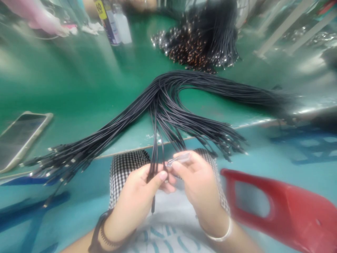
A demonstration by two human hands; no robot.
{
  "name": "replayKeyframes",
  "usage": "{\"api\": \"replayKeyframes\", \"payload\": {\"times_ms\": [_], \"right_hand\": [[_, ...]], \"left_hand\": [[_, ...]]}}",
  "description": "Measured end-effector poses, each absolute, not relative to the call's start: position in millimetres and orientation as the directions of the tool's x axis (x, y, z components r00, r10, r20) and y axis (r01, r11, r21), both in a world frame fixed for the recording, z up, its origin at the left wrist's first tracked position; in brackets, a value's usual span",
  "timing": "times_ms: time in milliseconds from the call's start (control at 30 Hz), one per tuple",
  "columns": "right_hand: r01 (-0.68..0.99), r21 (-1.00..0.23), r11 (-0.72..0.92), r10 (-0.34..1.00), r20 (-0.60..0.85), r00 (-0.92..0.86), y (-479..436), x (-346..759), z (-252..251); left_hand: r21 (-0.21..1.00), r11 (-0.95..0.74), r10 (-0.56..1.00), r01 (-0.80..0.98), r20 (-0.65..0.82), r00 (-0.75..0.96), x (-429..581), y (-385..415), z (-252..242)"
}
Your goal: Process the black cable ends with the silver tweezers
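Note:
Several thin black cables run down from the table into my left hand, which is closed round them in front of my lap. One cable end hangs below its fingers. My right hand is closed on a small, shiny, partly see-through tool, whose metal tip points left at a cable by my left thumb. Blur hides the tool's exact kind. The cables come from a large black cable bundle, bent across the table's front edge, with small connectors at the loose ends.
A phone lies at the left of the green table. Further back stand a spray can and another cable heap. A person's pink sleeve shows far left. A red plastic seat is at my right.

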State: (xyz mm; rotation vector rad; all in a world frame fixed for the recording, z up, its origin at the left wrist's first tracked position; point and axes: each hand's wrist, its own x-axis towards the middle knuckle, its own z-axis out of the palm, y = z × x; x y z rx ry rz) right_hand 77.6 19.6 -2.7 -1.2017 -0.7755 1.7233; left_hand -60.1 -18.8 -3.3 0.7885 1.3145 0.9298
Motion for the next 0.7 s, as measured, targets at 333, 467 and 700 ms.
{"api": "replayKeyframes", "payload": {"times_ms": [333, 467, 700], "right_hand": [[-0.253, -0.866, -0.432, 0.879, -0.340, -0.334, 25, 87, -2], [0.272, -0.960, -0.061, 0.998, -0.062, 0.006, 41, 107, 3], [0.342, -0.939, -0.044, 0.998, -0.053, -0.016, 42, 124, 6]], "left_hand": [[0.832, 0.533, 0.846, -0.153, -0.523, 0.100, -59, -14, 0], [0.760, 0.596, 0.801, -0.260, -0.541, 0.255, -62, -23, -5], [0.622, 0.652, 0.758, -0.433, -0.553, 0.347, -63, -27, -9]]}}
